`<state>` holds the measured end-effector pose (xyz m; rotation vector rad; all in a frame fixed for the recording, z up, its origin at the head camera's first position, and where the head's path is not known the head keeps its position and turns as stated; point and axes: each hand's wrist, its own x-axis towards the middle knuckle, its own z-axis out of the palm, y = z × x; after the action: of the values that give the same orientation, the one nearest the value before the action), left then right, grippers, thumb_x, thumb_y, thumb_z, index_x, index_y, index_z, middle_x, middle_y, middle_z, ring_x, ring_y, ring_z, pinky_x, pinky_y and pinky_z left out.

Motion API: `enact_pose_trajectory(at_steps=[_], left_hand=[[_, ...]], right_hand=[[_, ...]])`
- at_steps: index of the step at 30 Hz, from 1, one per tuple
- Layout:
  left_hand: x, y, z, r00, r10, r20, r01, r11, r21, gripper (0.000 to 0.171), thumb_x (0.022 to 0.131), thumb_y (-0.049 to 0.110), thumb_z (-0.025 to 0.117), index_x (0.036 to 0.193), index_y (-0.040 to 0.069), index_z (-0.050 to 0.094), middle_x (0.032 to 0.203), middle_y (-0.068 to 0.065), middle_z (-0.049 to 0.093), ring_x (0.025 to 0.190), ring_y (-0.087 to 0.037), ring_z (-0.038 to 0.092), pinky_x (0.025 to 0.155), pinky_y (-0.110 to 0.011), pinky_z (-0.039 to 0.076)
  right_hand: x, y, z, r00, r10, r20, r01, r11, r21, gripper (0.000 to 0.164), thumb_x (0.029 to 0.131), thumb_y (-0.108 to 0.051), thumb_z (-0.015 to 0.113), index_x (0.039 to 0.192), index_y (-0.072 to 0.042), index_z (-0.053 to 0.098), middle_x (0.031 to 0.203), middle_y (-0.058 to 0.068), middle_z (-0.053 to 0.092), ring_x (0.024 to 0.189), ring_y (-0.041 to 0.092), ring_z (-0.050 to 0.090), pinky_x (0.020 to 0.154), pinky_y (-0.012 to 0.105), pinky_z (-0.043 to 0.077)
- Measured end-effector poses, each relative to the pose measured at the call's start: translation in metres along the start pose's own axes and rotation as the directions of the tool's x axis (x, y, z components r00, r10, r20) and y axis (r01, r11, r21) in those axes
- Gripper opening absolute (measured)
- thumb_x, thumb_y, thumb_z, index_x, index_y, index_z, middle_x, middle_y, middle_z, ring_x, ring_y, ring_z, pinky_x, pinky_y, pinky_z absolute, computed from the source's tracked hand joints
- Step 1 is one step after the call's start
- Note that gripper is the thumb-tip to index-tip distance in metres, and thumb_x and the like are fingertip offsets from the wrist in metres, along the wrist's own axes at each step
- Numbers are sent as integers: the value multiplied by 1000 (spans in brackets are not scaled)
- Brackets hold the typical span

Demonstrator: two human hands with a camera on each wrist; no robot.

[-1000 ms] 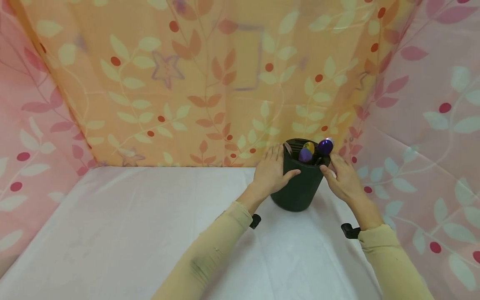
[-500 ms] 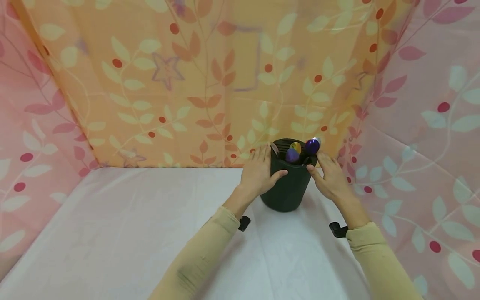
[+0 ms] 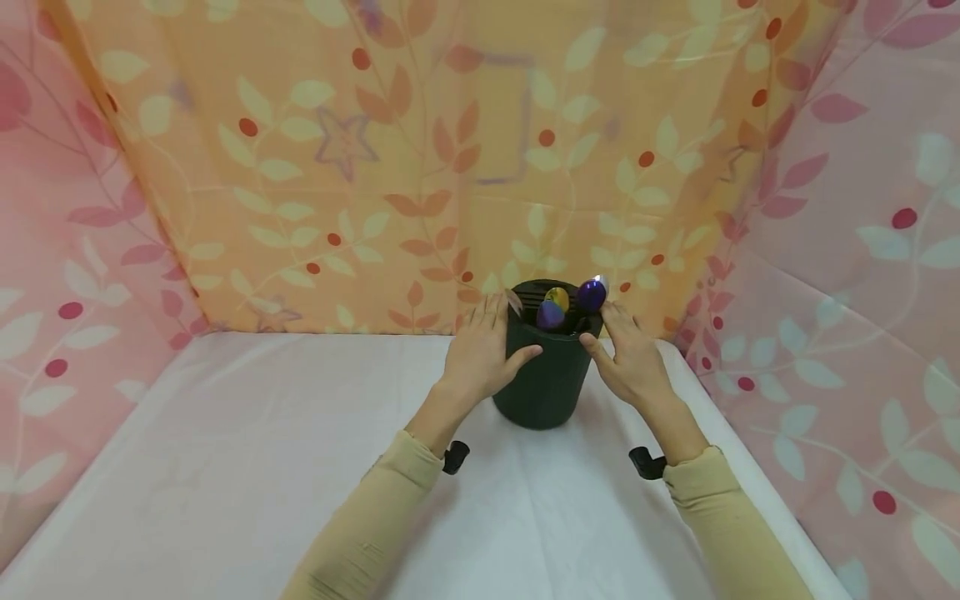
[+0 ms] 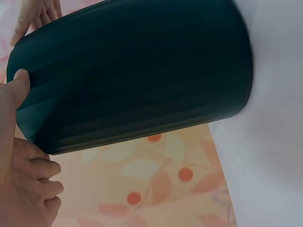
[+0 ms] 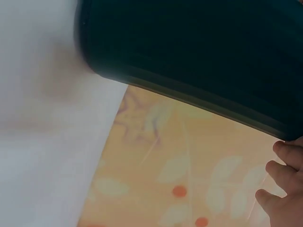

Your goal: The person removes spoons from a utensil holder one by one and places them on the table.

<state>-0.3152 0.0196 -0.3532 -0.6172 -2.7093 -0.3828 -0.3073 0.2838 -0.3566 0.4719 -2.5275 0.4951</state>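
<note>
A dark green, bucket-like bin [image 3: 542, 387] stands on the white cloth between my two hands. At its mouth show a glossy purple rounded thing [image 3: 592, 296], a duller purple one [image 3: 551, 315] and a yellow one [image 3: 557, 297]; their kind cannot be told. My left hand [image 3: 480, 350] presses the bin's left side near the rim, its thumb across the front. From the right, my right hand [image 3: 633, 358] presses near the rim with extended fingers, its thumb at the front. Both wrist views show the bin's side [image 4: 137, 71], with fingertips [image 5: 279, 175] near its upper end.
The white-covered table [image 3: 285, 450] extends left and forward of the bin. Behind it hangs an orange leaf-patterned cloth [image 3: 420, 167]. Pink patterned cloths close off the left [image 3: 67, 275] and right [image 3: 847, 333] sides. A black wrist device [image 3: 647, 463] sits on each wrist.
The bin has moved left along the table between both hands, staying upright. Both arms have shifted left with it, and the rounded things have stayed in its mouth.
</note>
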Motion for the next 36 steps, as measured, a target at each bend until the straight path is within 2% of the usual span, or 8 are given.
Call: enact_pose_trajectory(at_steps=[6,9,15,21,26,31,36], left_hand=[[-17,-18,-10,1000,-25,-2,25,1000,0,100,101,72,44,163,-3,21,172,-17,16,160,-32,7,130,-44,8],[-27,-28,-14,999,-36,-16,36,999,-10,100,101,71,45,163,-4,21,172,-18,13,160,-33,8,130,-44,10],[-45,-45,-24,998,-32,-58,31,999,-17,100,100,68,50,161,-7,24,169,-22,23,158,-38,18,129,-48,17],[-60,-61,-34,997,-45,-56,44,999,-21,100,100,67,52,161,-8,24,169,-24,22,158,-38,17,129,-47,16],[-70,-72,-42,997,-54,-50,52,997,-53,100,100,66,53,161,-7,23,169,-24,21,158,-39,17,128,-50,17],[-77,-84,-49,997,-76,-26,73,993,-98,100,100,65,55,163,-4,19,169,-23,20,158,-38,16,129,-50,15],[-79,-92,-55,997,-73,-11,71,988,-138,100,100,64,57,166,3,14,170,-21,18,158,-38,14,129,-53,13]], right_hand=[[5,-22,11,1000,-25,-2,25,999,24,80,105,-64,42,162,-8,36,162,18,42,152,40,34,125,64,17],[7,-35,17,999,-46,-9,46,998,39,81,105,-65,41,162,-7,36,162,17,42,151,40,35,125,64,18],[9,-57,29,996,-84,-38,86,994,71,83,105,-67,39,161,-6,38,161,16,44,148,41,40,124,65,21],[13,-79,38,994,-97,-49,101,991,90,82,104,-68,38,163,-11,34,163,12,41,150,36,39,124,65,19],[15,-96,43,993,-105,-62,110,990,92,86,104,-72,33,163,-9,34,163,14,41,151,34,37,123,63,24],[14,-111,46,996,-78,-34,81,992,94,88,104,-71,34,161,-4,36,162,16,42,151,35,37,125,59,22],[13,-122,47,1000,-19,12,18,998,64,88,105,-69,38,160,-1,35,164,17,39,153,35,34,125,62,20]])
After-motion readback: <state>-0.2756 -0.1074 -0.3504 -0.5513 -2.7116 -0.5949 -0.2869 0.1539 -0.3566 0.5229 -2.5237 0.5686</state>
